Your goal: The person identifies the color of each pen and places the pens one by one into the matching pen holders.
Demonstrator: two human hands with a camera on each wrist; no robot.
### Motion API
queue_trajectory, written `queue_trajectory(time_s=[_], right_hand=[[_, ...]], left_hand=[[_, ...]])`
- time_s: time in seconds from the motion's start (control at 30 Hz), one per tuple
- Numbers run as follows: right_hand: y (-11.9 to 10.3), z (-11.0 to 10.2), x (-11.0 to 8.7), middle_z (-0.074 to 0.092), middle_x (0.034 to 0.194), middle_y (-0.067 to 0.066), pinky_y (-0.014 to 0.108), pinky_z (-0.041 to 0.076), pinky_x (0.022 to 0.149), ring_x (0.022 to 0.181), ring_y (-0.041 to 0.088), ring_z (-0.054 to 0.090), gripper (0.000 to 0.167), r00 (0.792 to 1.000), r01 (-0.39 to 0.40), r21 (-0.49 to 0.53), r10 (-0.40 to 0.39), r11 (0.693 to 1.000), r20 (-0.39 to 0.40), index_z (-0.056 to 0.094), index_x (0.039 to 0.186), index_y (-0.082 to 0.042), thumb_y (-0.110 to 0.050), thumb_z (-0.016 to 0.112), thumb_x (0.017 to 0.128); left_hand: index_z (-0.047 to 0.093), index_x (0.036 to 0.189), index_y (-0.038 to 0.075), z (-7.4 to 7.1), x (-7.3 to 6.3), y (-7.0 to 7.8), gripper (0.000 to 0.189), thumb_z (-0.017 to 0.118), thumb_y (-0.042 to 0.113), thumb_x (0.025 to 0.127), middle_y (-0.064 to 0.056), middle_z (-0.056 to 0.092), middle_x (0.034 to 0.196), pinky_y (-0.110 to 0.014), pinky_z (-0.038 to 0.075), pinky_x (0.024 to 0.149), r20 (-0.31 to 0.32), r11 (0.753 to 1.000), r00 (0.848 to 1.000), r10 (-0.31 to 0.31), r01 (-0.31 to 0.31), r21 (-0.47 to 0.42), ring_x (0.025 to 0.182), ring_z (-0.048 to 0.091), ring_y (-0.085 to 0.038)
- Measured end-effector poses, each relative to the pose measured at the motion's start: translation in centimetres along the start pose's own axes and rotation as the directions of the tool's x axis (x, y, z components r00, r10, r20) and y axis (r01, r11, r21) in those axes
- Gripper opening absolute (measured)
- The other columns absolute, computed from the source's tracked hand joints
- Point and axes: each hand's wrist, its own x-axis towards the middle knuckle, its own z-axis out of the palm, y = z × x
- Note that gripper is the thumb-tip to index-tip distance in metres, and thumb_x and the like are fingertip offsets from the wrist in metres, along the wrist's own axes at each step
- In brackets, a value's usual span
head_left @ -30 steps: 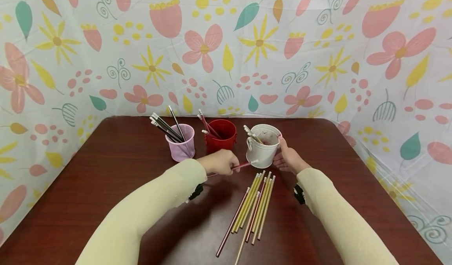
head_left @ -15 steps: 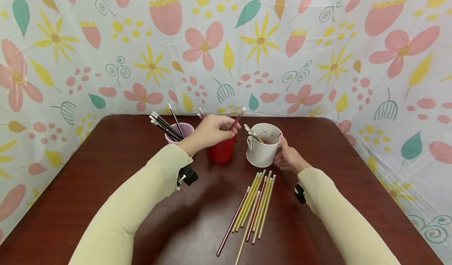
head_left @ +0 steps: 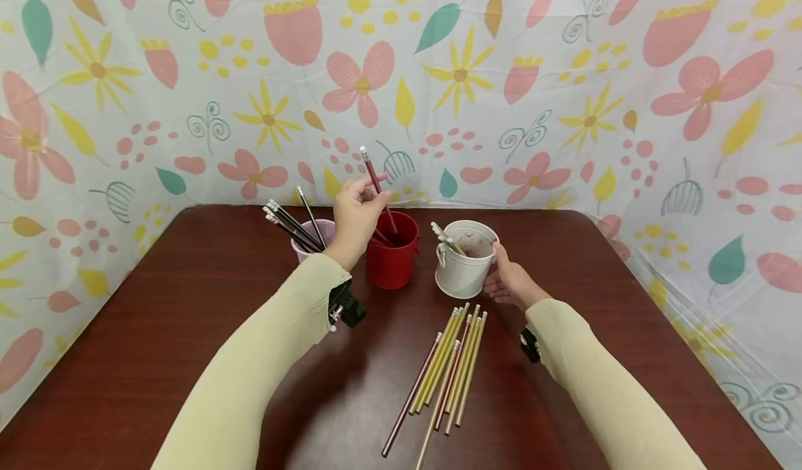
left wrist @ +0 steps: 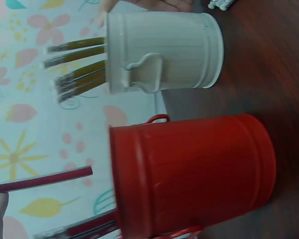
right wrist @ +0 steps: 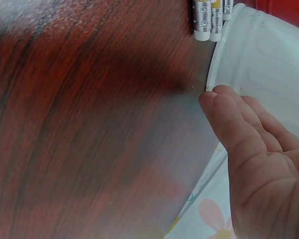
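Note:
Thumb and fingers of my left hand (head_left: 358, 212) pinch a dark red pencil (head_left: 371, 168), eraser end up, over the red bucket (head_left: 391, 264). In the left wrist view the lower end of this pencil (left wrist: 65, 178) stands just above the bucket's rim. Other red pencils (left wrist: 92, 226) lean in that bucket, partly hidden by the hand in the head view. My right hand (head_left: 515, 280) rests against the white bucket (head_left: 462, 275), thumb at its rim and fingers fairly straight along its side, as the right hand (right wrist: 259, 154) shows in its wrist view. Several gold pencils (head_left: 446, 233) lean in the white bucket.
A pink mesh cup (head_left: 327, 232) with several black pencils (head_left: 291, 223) stands left of the red bucket, half behind my left hand. Loose gold pencils (head_left: 470, 365) and dark red pencils (head_left: 410, 397) lie in front of the white bucket. Behind the brown table (head_left: 207, 282) hangs a flowered cloth (head_left: 401, 73).
My left hand has lifted the red pencil from low in front of the buckets, up and left over the red bucket, turning it steeply upright. My right hand stays at the white bucket.

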Motion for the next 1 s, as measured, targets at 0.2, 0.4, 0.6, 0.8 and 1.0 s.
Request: queue_trajectory(time_s=[0.2, 0.4, 0.6, 0.8, 1.0], right_hand=[[0.1, 0.2, -0.2, 0.060, 0.103, 0.029, 0.044, 0.049, 0.087, 0.086, 0.029, 0.061, 0.099, 1.000, 0.010, 0.004, -0.010, 1.000, -0.004, 0.049, 0.114, 0.022, -0.065, 0.005, 0.094], [0.0, 0.1, -0.2, 0.061, 0.099, 0.027, 0.042, 0.050, 0.083, 0.082, 0.027, 0.060, 0.100, 1.000, 0.014, 0.005, -0.014, 1.000, -0.007, 0.051, 0.112, 0.021, -0.066, 0.006, 0.094], [0.0, 0.1, -0.1, 0.061, 0.098, 0.025, 0.041, 0.051, 0.082, 0.083, 0.026, 0.060, 0.099, 1.000, 0.013, 0.006, -0.013, 1.000, -0.010, 0.051, 0.112, 0.021, -0.065, 0.006, 0.094], [0.1, 0.0, 0.1, 0.061, 0.099, 0.026, 0.040, 0.051, 0.081, 0.083, 0.027, 0.060, 0.100, 1.000, 0.002, 0.006, -0.002, 1.000, -0.014, 0.051, 0.113, 0.021, -0.066, 0.006, 0.093], [0.2, 0.1, 0.2, 0.060, 0.104, 0.029, 0.043, 0.050, 0.085, 0.088, 0.029, 0.061, 0.101, 1.000, 0.004, 0.000, -0.004, 1.000, -0.011, 0.050, 0.115, 0.022, -0.067, 0.006, 0.093]], left_hand=[[0.067, 0.104, -0.006, -0.1, -0.3, -1.6, 0.023, 0.068, -0.003, 0.081, -0.007, 0.057, 0.075, -0.018, 0.044, 0.062, 0.013, 0.995, 0.999, -0.052, 0.051, 0.090, 0.071, 0.055, -0.013], [0.067, 0.095, -0.005, -0.9, -0.2, -2.3, 0.017, 0.070, 0.006, 0.081, -0.018, 0.069, 0.085, -0.032, 0.052, 0.071, 0.050, 0.963, 0.998, -0.033, 0.018, 0.269, 0.082, 0.066, -0.029], [0.071, 0.094, -0.001, -1.7, 0.0, -3.1, 0.016, 0.069, 0.007, 0.081, -0.016, 0.070, 0.084, -0.020, 0.048, 0.060, 0.084, 0.951, 0.992, -0.092, 0.063, 0.302, 0.073, 0.065, -0.023], [0.072, 0.100, 0.000, -2.5, 0.2, -4.1, 0.021, 0.070, 0.009, 0.081, -0.016, 0.071, 0.086, -0.020, 0.047, 0.059, 0.115, 0.924, 0.986, -0.122, 0.071, 0.375, 0.071, 0.065, -0.023], [0.070, 0.103, 0.001, -3.0, 0.3, -4.3, 0.023, 0.068, 0.010, 0.082, -0.014, 0.072, 0.089, -0.024, 0.049, 0.065, 0.141, 0.896, 0.976, -0.165, 0.088, 0.434, 0.078, 0.067, -0.023]])
